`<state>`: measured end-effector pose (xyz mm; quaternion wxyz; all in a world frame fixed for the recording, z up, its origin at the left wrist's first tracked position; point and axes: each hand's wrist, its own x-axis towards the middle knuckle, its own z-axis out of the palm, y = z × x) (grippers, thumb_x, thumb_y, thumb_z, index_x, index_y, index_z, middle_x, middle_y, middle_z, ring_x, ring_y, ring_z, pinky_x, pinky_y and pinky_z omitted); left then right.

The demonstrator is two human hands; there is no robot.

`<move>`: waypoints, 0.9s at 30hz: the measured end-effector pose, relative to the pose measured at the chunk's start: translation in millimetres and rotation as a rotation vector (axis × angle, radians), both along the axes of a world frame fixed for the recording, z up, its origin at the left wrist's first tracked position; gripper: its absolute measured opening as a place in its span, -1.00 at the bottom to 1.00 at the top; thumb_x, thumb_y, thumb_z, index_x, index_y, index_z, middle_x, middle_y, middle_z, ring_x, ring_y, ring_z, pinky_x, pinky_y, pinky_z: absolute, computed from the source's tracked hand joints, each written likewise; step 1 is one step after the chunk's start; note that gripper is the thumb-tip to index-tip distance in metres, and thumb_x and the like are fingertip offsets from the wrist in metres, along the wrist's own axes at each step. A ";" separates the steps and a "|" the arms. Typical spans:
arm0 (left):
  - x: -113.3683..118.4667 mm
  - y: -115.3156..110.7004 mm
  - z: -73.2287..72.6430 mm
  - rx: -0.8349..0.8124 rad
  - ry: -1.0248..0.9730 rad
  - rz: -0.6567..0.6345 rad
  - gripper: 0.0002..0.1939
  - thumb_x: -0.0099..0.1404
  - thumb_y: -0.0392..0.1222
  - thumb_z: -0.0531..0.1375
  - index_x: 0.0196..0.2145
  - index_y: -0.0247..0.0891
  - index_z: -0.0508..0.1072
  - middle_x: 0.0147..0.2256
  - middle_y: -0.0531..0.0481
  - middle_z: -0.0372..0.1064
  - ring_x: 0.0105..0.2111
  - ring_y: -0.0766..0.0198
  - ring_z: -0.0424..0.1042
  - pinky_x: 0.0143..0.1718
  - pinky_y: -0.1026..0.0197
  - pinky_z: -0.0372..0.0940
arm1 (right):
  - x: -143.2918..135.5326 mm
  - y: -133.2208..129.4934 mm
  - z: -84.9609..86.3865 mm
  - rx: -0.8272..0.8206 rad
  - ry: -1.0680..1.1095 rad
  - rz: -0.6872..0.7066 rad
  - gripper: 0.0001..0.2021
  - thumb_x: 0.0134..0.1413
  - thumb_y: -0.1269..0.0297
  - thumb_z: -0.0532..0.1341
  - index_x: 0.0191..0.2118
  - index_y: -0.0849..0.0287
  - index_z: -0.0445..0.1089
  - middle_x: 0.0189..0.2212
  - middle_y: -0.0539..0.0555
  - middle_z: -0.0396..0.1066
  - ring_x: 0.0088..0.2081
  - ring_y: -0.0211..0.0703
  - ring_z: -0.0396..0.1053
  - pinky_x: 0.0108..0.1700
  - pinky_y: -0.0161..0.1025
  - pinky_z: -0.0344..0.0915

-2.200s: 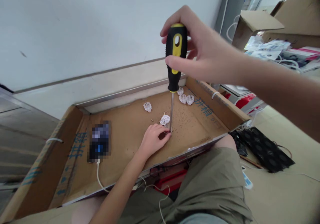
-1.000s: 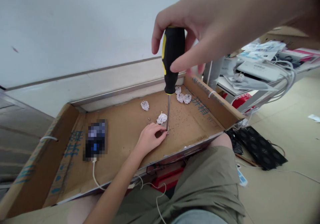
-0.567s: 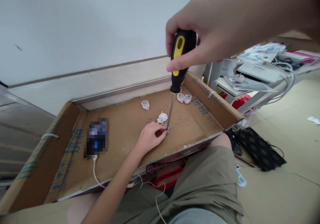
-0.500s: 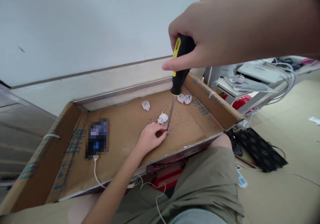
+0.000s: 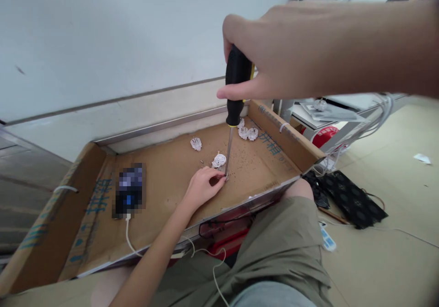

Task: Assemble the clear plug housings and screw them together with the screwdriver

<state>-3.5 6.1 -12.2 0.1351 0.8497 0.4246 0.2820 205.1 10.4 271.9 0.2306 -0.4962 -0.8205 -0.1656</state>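
My right hand (image 5: 245, 55) is wrapped round the black and yellow handle of a screwdriver (image 5: 236, 76), held nearly upright. Its thin shaft runs down to the fingertips of my left hand (image 5: 206, 185), which rests on the cardboard. Thumb and forefinger of that hand pinch close around the tip; the small piece between them is mostly hidden. Just beyond the fingers lies a white plastic plug part (image 5: 218, 160). A clear plug piece with pins (image 5: 196, 143) sits farther back, and several similar pieces (image 5: 253, 134) are grouped at the back right.
The cardboard tray (image 5: 161, 179) has raised side walls, with many tiny dark bits scattered on its right half. At left lies a blurred-out phone (image 5: 129, 190) on a white cable (image 5: 129, 234). A black panel (image 5: 353, 199) is on the floor at right.
The screwdriver handle has turned in my right hand, its yellow strip moving from the left side to the right. My left hand keeps its pinch. The whole view has shifted slightly.
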 end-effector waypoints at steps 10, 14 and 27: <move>1.0 0.6 0.2 0.006 0.001 -0.009 -0.86 0.24 -0.14 0.16 -0.32 -0.18 0.50 -0.35 0.02 0.50 -0.32 0.24 0.40 -0.21 0.15 0.29 | 14.4 12.0 -4.0 0.151 -0.397 -0.017 -0.29 -0.07 -0.42 -0.07 -0.18 0.16 0.34 -0.64 -0.13 0.06 -0.73 -0.52 -0.16 -0.69 -0.48 -0.23; -0.6 0.8 2.1 -0.002 0.012 -0.017 -0.87 0.24 -0.15 0.16 -0.32 -0.19 0.50 -0.36 0.02 0.50 -0.33 0.25 0.39 -0.22 0.16 0.29 | 15.0 13.1 1.1 -0.229 -0.339 0.053 -0.34 -0.20 -0.21 0.26 0.03 -0.02 0.21 -0.52 -0.20 0.25 -0.66 -0.53 0.15 -0.68 -0.50 -0.04; -47.8 -13.3 35.2 0.134 0.057 0.218 -0.77 0.27 -0.09 0.14 -0.14 -0.12 0.47 -0.16 -0.01 0.49 -0.13 0.16 0.41 -0.05 0.07 0.27 | 7.3 -1.5 -29.8 -0.078 0.058 0.190 -0.52 -0.01 0.13 0.22 0.01 0.16 0.13 -0.44 -0.12 0.24 -0.51 -0.42 0.08 -0.46 -0.41 0.01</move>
